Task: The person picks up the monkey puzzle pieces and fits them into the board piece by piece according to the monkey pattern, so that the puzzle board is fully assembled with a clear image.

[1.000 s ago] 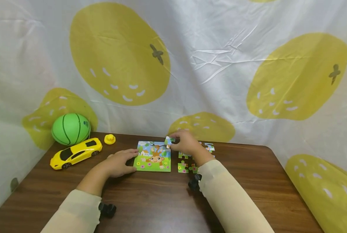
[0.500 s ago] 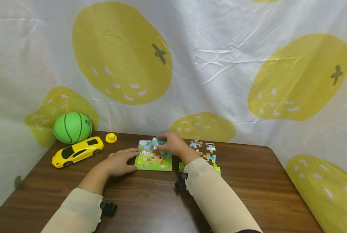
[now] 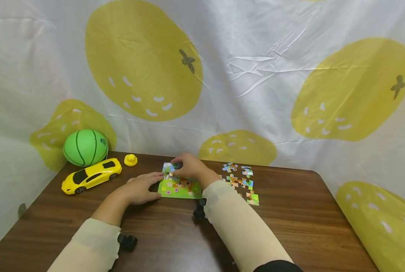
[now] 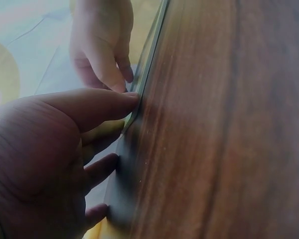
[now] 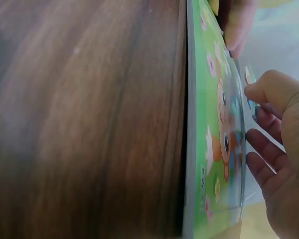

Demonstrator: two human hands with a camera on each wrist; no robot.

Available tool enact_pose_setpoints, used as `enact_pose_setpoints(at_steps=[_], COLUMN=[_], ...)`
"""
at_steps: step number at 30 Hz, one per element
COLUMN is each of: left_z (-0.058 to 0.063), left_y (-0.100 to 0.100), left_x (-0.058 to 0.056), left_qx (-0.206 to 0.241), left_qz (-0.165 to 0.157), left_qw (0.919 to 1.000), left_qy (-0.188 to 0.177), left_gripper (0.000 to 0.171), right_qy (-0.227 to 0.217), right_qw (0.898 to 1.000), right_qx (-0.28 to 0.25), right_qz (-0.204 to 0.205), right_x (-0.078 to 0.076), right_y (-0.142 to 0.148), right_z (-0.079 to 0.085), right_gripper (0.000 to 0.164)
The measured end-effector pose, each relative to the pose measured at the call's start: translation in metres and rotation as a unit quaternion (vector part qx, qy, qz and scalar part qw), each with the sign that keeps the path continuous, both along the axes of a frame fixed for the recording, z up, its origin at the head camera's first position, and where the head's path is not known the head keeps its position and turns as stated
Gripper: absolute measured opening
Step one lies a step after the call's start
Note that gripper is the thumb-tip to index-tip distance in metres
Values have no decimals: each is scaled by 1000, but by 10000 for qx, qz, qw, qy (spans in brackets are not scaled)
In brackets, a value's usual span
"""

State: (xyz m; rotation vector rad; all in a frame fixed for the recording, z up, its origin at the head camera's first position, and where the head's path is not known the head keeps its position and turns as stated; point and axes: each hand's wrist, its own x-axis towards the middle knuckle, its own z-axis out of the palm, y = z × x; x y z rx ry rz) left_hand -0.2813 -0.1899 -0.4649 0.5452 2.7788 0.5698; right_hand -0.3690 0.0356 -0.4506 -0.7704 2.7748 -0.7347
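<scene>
A square puzzle board [image 3: 178,192] with a printed monkey scene on green and blue lies flat on the wooden table. At its left edge rests my left hand [image 3: 138,190], its thumb near the lower left corner and its fingers spread above. Over the board's upper left part, my right hand [image 3: 192,168] pinches a small puzzle piece [image 5: 249,77] between thumb and finger. In the right wrist view that piece stands tilted just off the board's surface. Several loose puzzle pieces [image 3: 248,183] lie right of the board, some hidden by my right forearm.
Toward the table's back left are a green ball [image 3: 85,148], a yellow toy car [image 3: 93,176] and a small yellow rubber duck [image 3: 130,160]. A white curtain [image 3: 250,113] with yellow fruit prints hangs behind the wooden table [image 3: 301,211].
My right hand has carried the puzzle piece leftward, from the board's upper right corner to its upper left part. My left hand stays at the left edge. More loose pieces show now.
</scene>
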Motion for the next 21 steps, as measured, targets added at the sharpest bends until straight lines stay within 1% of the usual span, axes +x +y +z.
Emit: enact_pose_setpoints(at_steps=[4, 8, 15, 21], left_z=[0, 0, -1, -1], left_y=[0, 0, -1, -1], left_x=[-1, -1, 0, 0], left_qx=[-6, -17, -6, -12], left_qz=[-12, -15, -4, -7], left_qw=[10000, 10000, 10000, 10000], left_qy=[63, 68, 54, 78], left_gripper=[72, 72, 72, 72], right_qy=[-94, -154, -81, -77], right_qw=[9999, 9998, 9995, 9988], right_qx=[73, 116, 296, 464], right_qz=[-96, -108, 6, 120], right_x=[-2, -3, -6, -6], right_y=[-4, -5, -6, -7], right_z=[-1, -3, -6, -5], right_gripper=[44, 44, 43, 41])
